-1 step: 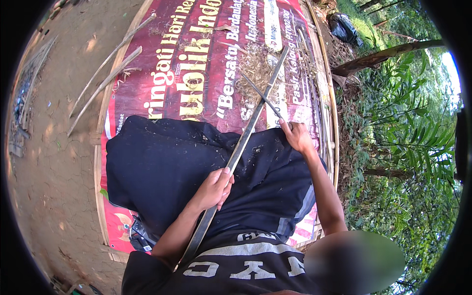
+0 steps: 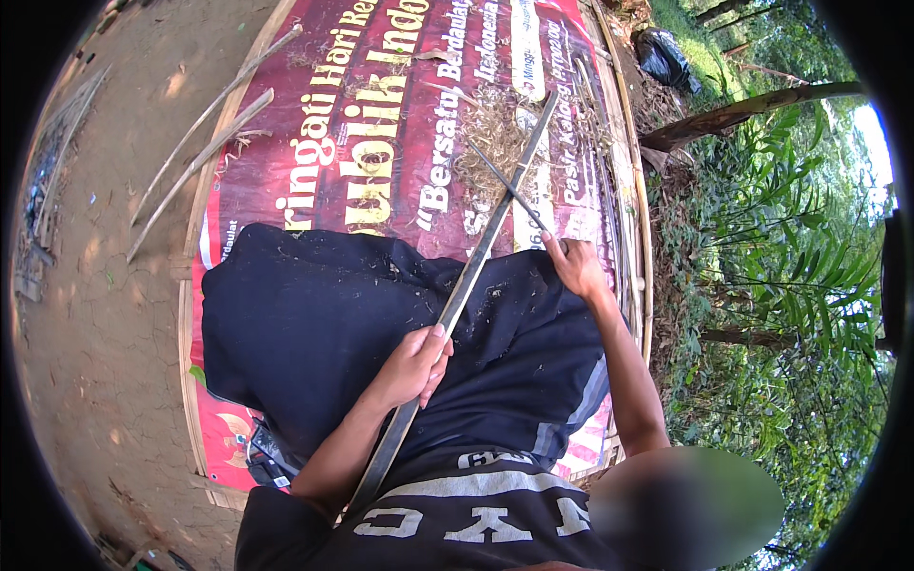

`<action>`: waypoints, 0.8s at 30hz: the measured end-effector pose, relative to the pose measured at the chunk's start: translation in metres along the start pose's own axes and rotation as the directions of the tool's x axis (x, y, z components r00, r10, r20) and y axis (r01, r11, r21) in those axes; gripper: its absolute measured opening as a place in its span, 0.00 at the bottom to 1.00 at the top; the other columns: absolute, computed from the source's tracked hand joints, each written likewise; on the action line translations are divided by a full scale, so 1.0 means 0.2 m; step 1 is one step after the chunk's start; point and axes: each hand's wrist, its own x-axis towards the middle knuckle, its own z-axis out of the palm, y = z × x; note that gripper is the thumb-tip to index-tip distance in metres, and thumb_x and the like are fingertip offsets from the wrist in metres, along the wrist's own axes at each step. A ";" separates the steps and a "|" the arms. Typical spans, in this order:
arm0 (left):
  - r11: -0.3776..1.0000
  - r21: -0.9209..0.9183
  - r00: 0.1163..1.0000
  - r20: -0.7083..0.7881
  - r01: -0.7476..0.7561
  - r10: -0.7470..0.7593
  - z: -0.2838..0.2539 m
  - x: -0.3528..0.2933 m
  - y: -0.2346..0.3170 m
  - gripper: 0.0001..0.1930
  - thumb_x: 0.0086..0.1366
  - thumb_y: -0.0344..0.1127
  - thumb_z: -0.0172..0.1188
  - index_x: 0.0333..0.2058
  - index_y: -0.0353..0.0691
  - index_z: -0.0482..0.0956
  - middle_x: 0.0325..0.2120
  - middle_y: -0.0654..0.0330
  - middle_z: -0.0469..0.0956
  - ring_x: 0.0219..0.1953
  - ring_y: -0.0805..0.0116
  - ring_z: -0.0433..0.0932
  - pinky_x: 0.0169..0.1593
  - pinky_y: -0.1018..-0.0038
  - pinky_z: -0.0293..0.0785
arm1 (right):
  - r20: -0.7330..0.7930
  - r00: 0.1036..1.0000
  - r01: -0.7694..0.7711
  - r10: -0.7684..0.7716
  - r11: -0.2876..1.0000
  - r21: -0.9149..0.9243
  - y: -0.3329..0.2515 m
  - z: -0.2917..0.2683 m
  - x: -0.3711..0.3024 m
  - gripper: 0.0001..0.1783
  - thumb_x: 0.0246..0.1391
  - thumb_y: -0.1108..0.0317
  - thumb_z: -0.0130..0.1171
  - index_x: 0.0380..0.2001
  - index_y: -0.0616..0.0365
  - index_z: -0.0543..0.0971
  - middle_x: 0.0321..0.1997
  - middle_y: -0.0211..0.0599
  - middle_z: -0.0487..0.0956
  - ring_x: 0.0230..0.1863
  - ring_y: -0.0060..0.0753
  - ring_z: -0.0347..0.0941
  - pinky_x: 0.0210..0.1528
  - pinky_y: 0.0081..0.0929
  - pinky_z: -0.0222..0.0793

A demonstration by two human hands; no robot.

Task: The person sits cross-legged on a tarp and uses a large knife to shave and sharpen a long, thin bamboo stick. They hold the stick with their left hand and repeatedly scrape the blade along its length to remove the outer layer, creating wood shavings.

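Note:
A long, dark-skinned bamboo strip [image 2: 466,281] slants across my lap, from beside my left arm up to the far right. My left hand [image 2: 412,365] is wrapped round its middle, on the near part of the strip. Farther along, a thin dark knife [image 2: 528,210] crosses the strip at an angle. Its handle end is inside my closed right hand [image 2: 575,265], so the grip is mostly hidden. Pale curly shavings [image 2: 481,167] lie heaped around the blade's tip, and small flecks are scattered over the dark cloth [image 2: 314,295] on my legs.
Under me a red printed banner [image 2: 252,181] covers a bamboo-edged platform. Two sticks [image 2: 205,157] lean over its left edge, above bare ground. At lower left sits a small dark device [image 2: 269,466]. Thin strips lie along the right edge, near a black plastic bag [image 2: 664,57] and plants.

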 end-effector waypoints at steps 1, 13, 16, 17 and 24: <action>1.000 -0.022 1.000 0.008 -0.004 0.005 0.00 0.01 -0.01 0.22 0.79 0.50 0.36 0.35 0.36 0.68 0.14 0.68 0.62 0.09 0.80 0.63 0.11 0.80 0.65 | 0.073 0.990 -0.128 0.122 0.987 0.093 -0.09 -0.06 -0.03 0.36 0.65 0.38 0.47 0.32 0.67 0.80 0.27 0.62 0.79 0.37 0.62 0.78 0.40 0.53 0.71; 0.999 -0.013 0.998 0.025 0.051 -0.051 -0.02 -0.03 -0.03 0.25 0.79 0.52 0.34 0.41 0.33 0.68 0.15 0.66 0.64 0.07 0.82 0.58 0.10 0.82 0.59 | 0.120 0.985 0.121 -0.127 0.991 0.058 -0.30 0.05 -0.16 0.37 0.58 0.31 0.50 0.24 0.58 0.81 0.19 0.52 0.78 0.29 0.59 0.78 0.34 0.50 0.73; 0.992 -0.107 0.994 0.094 0.073 -0.063 0.01 -0.02 0.00 0.23 0.79 0.51 0.35 0.37 0.35 0.66 0.14 0.69 0.61 0.07 0.83 0.57 0.10 0.82 0.57 | 0.011 0.925 0.369 -0.379 0.893 -0.257 0.25 0.11 0.01 0.20 0.67 0.62 0.48 0.57 0.59 0.75 0.28 0.50 0.78 0.28 0.62 0.74 0.34 0.52 0.69; 0.987 -0.140 0.993 0.104 0.074 -0.060 0.01 -0.01 0.00 0.22 0.79 0.51 0.35 0.37 0.36 0.66 0.14 0.69 0.60 0.07 0.83 0.56 0.10 0.82 0.57 | 0.012 0.926 0.353 -0.378 0.853 -0.383 0.34 0.12 0.04 0.26 0.66 0.73 0.45 0.67 0.55 0.64 0.30 0.49 0.76 0.28 0.60 0.72 0.34 0.52 0.68; 0.971 -0.214 0.992 0.089 0.105 -0.088 0.00 0.00 0.00 0.21 0.79 0.51 0.36 0.36 0.38 0.66 0.14 0.70 0.59 0.06 0.84 0.55 0.09 0.83 0.55 | 0.142 0.962 0.167 -0.234 0.913 0.371 -0.42 0.05 -0.21 0.36 0.64 0.39 0.50 0.24 0.67 0.79 0.16 0.58 0.70 0.24 0.60 0.72 0.32 0.48 0.67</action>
